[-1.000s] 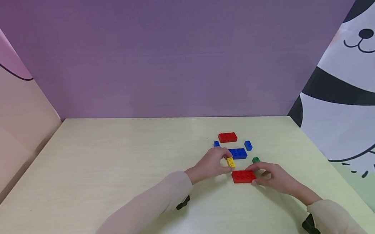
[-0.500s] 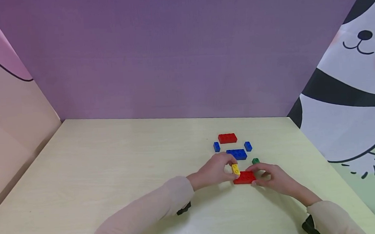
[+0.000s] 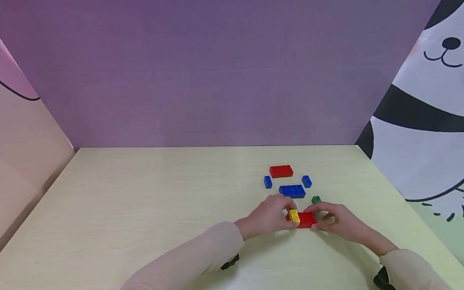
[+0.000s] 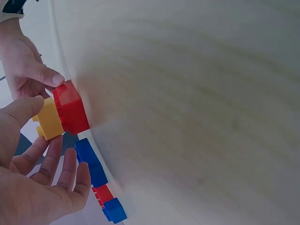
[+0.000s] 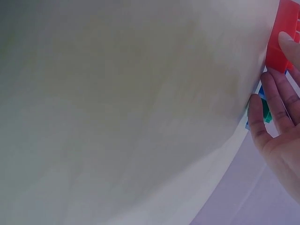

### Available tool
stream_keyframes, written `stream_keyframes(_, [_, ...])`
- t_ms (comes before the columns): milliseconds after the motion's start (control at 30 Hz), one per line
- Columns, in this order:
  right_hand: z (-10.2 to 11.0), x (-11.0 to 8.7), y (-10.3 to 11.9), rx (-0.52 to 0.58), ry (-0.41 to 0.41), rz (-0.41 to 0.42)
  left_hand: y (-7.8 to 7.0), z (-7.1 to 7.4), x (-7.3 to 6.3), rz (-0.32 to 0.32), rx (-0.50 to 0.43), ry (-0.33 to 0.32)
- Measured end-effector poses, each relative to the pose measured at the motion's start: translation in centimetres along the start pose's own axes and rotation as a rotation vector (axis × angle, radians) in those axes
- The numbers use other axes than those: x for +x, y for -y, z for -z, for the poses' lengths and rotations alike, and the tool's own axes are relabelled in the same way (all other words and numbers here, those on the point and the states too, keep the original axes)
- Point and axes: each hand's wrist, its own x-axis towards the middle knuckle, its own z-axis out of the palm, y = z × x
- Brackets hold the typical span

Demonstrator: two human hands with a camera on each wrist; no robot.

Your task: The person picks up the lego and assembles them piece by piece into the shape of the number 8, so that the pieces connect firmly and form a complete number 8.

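Observation:
A small yellow toy brick (image 3: 294, 216) is pinched between the thumb and fingers of my left hand (image 3: 269, 216). It sits over the left end of a red brick (image 3: 307, 219) on the table; in the left wrist view the yellow brick (image 4: 50, 119) meets the red one's studded side (image 4: 72, 108). Whether the studs are fully pressed in I cannot tell. My right hand (image 3: 339, 221) holds the right end of that red brick between thumb and fingers. In the right wrist view its thumb lies on the red brick's side (image 5: 281, 37).
Behind the hands lie a blue brick (image 3: 292, 191), two small blue bricks (image 3: 268, 182) (image 3: 307, 181) and another red brick (image 3: 281, 171). A small green brick (image 3: 316, 199) lies just beyond my right fingers. A purple wall (image 3: 212, 75) closes off the table's far edge.
My left hand has carried the yellow brick rightward and toward me, from left of the blue brick onto the red brick's left end. My right hand has stayed at the red brick.

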Motion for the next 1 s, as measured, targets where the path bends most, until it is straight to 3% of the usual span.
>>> stream_keyframes(433, [-0.02,0.02,-0.31,-0.008,0.006,0.017,-0.13,0.06,0.01,0.015,0.06,-0.003])
stream_keyframes(1000, [-0.07,-0.04,-0.25,0.004,-0.001,0.012,-0.18,0.3,0.54,0.035,0.036,0.018])
